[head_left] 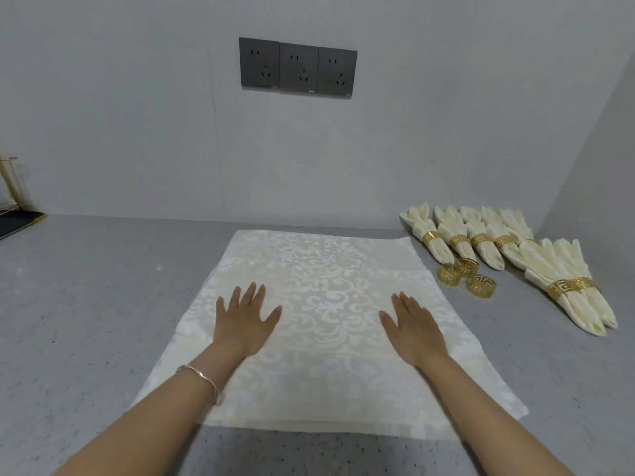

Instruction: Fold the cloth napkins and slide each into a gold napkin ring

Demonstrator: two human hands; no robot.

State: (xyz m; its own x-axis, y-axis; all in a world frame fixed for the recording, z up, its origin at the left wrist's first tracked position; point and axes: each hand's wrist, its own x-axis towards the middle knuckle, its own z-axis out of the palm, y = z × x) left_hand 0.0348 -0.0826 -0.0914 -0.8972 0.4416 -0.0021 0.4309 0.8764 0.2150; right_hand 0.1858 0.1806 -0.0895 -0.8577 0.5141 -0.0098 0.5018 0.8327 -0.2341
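Note:
A cream patterned cloth napkin (323,280) lies spread flat on the grey counter (86,304), with more cloth layered under it. My left hand (244,317) rests palm down on its left half, fingers apart. On the right half my right hand (412,328) lies flat too, fingers spread. Neither hand holds anything. Three loose gold napkin rings (467,274) sit just right of the napkin's far corner. Behind them lie several folded napkins in gold rings (464,237), and two more ringed napkins (570,286) lie nearer at the far right.
The wall rises right behind the counter, with three dark power sockets (298,67) on it. At the far left edge stand a dark tray (17,223) and a gold wire rack (8,187). A side wall closes the right end.

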